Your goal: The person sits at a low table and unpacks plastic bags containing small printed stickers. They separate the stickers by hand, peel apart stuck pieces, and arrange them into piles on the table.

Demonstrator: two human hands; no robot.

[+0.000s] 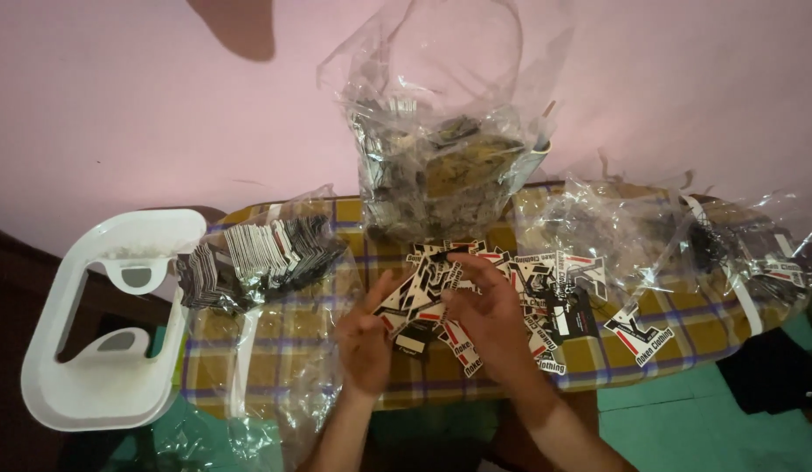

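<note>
My left hand (364, 343) and right hand (486, 325) loosely pinch one die-cut tag (416, 301); the loose pile (545, 297) could slide off the table (685, 328).

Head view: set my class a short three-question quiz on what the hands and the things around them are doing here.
1. True or false: both hands are on the printed tags.
2. What stands upright behind the loose pile? A) a clear plastic bag B) a metal tin C) a book
3. What white thing hangs off the board's left end?

Key
1. True: left hand and right hand hold printed tags.
2. A, the clear plastic bag.
3. A white plastic holder beside the checked board.
</note>
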